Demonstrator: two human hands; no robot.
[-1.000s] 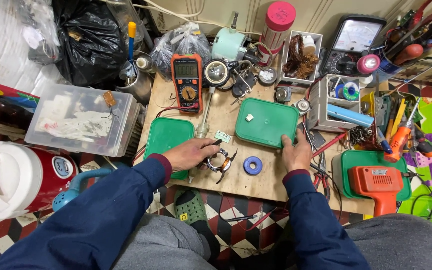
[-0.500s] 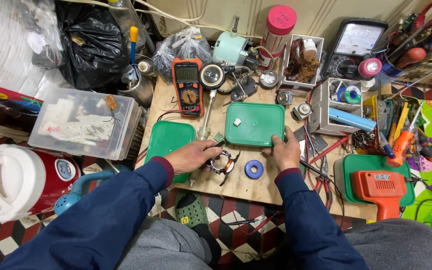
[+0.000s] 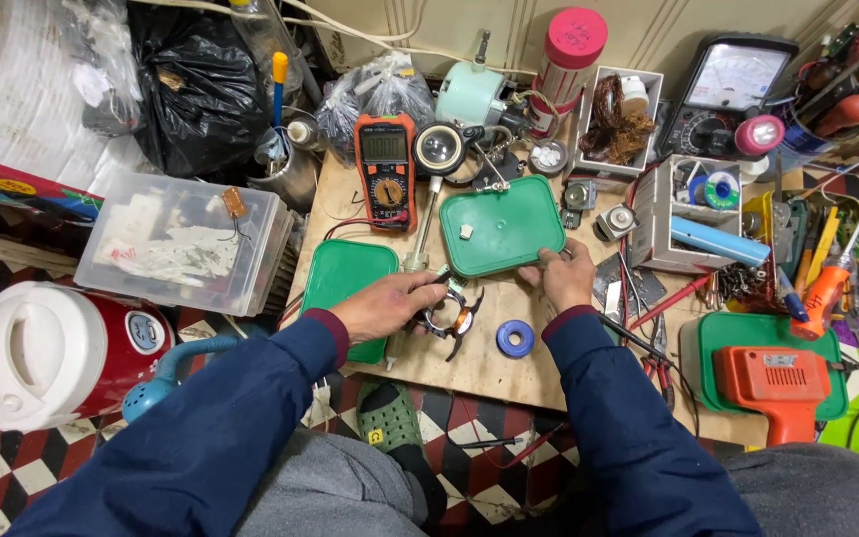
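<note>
Plywood worktop [image 3: 489,363] lay crowded as before. Its green rounded plastic tray [image 3: 501,227] had hardly shifted, but the right hand [image 3: 559,276] had come from the edge below it to pinch its near rim. The left hand [image 3: 390,303] still closed its fingers over the small metal ring-shaped motor part [image 3: 446,320], just beside a blue tape roll [image 3: 515,338].

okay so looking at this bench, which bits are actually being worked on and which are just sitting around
In hand:
left hand on the small metal part
right hand at the edge of the green lid

Lying about:
orange multimeter
blue tape roll
orange drill
clear plastic box
</note>
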